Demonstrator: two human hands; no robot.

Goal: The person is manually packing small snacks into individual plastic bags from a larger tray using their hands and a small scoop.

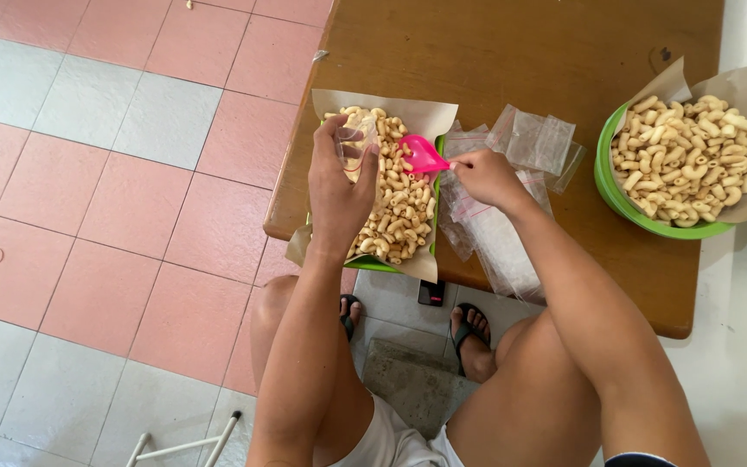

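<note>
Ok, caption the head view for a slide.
Left hand holds a clear bag; right hand scoops macaroni snacks with a pink scoop.

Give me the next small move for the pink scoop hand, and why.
Probably tip the pink scoop into the clear bag. The right hand holds the scoop over the paper-lined tray of macaroni snacks, right beside the small bag that the left hand holds up, which looks only partly filled.

My left hand [339, 195] holds a clear, glossy plastic bag [356, 143]; my right hand [486, 177] holds a smooth, shiny pink plastic scoop [423, 156]. Matt, ridged dry macaroni [399, 212] lies on dull brown paper [417, 112]. Right: green plastic bowl [607, 186]. The wooden table [512, 52] is smooth, semi-matt.
</note>
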